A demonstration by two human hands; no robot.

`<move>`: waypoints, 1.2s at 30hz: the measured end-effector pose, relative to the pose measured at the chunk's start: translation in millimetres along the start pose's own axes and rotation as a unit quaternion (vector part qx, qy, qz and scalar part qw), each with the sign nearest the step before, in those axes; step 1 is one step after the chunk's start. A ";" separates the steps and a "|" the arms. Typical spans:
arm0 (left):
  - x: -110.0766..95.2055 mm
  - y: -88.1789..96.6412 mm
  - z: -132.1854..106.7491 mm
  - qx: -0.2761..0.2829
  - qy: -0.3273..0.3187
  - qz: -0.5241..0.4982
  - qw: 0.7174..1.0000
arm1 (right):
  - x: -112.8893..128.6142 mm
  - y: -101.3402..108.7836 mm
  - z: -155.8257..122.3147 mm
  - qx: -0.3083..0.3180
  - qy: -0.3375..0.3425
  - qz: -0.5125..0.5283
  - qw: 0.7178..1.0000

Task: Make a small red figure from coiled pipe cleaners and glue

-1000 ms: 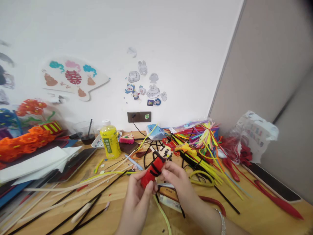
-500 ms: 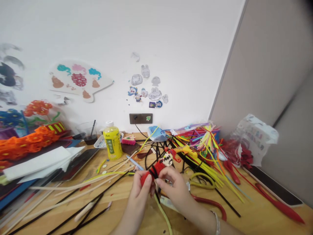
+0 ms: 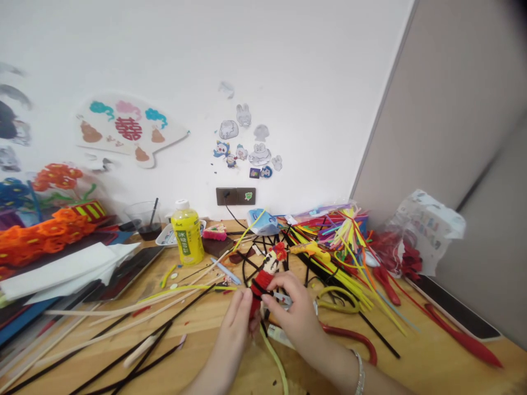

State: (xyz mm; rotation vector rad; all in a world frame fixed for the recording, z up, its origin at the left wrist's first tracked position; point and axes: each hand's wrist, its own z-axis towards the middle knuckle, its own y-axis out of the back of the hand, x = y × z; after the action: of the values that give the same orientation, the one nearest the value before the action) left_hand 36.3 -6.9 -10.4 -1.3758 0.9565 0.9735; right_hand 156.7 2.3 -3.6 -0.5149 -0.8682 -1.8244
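Note:
A small red doll of pipe cleaners (image 3: 263, 278) is held between my hands above the table. It has a pale face with black marks, a red top and a black band round its middle, and it leans up to the right. My left hand (image 3: 234, 315) is closed round its lower left side. With thumb and fingers, my right hand (image 3: 292, 304) pinches the doll at the black band. A pale green pipe cleaner (image 3: 275, 356) lies on the table below the hands. Black pipe cleaners (image 3: 263, 247) are scattered behind the doll.
A yellow bottle (image 3: 188, 233) stands back left, near a plastic cup (image 3: 144, 219). A yellow glue gun (image 3: 313, 250) lies behind my right hand, beside bundled coloured pipe cleaners (image 3: 349, 233). Red-handled pliers (image 3: 358, 343) sit at right. Loose pipe cleaners (image 3: 140, 340) cross the left side.
The doll has turned more upright, its face now toward me. My left hand has shifted its hold lower on the doll, and my right hand stays at the black band.

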 end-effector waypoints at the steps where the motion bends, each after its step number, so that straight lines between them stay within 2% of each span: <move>1: -1.4 -0.5 -0.8 0.010 0.014 -0.014 1.000 | 0.5 -0.3 0.0 -0.001 -0.002 0.000 1.000; 3: -6.6 -2.1 -3.4 0.028 0.028 -0.035 0.999 | 1.2 -0.9 0.0 -0.001 -0.005 0.002 1.000; 10: -24.2 -4.1 -10.0 0.003 0.007 0.002 1.000 | -0.1 -2.2 -2.1 0.004 -0.003 0.008 1.000; 14: -21.7 -0.8 -9.2 -0.011 0.005 0.024 1.000 | -1.0 -2.4 -3.9 0.011 -0.003 0.013 1.000; 17: -12.2 1.2 -6.5 0.015 -0.003 0.017 1.000 | -1.1 -3.1 -4.5 0.020 0.014 0.005 1.000; 19: -5.2 2.8 -5.3 0.029 -0.025 0.032 0.999 | -1.1 -3.9 -4.7 0.017 0.023 0.000 1.000; 22: 2.4 7.2 -4.8 -0.008 -0.114 0.112 0.987 | -1.0 -5.1 -5.2 0.005 0.018 0.000 1.000; 25: 6.7 13.6 -3.5 -0.021 -0.205 0.241 0.948 | -0.9 -5.5 -5.6 -0.010 -0.019 0.011 1.000; 29: 8.2 22.2 3.5 -0.013 -0.302 0.375 0.877 | -1.0 -5.4 -5.3 -0.019 -0.062 0.032 0.997; 31: 7.1 26.1 7.8 -0.010 -0.353 0.442 0.825 | -0.9 -5.5 -5.0 -0.022 -0.060 0.033 0.997; 34: 5.6 30.9 12.5 -0.009 -0.424 0.535 0.731 | 0.9 -4.8 -4.5 -0.022 -0.044 0.026 0.998; 36: 5.5 33.0 14.6 -0.020 -0.450 0.561 0.694 | 4.1 -3.4 -4.1 -0.006 -0.015 0.017 1.000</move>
State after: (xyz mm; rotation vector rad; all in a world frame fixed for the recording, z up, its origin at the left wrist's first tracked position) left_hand 6.6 6.8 -26.6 -0.0078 0.9084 2.2905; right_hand 152.1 -2.5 -4.6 -0.5629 -0.8654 -1.7961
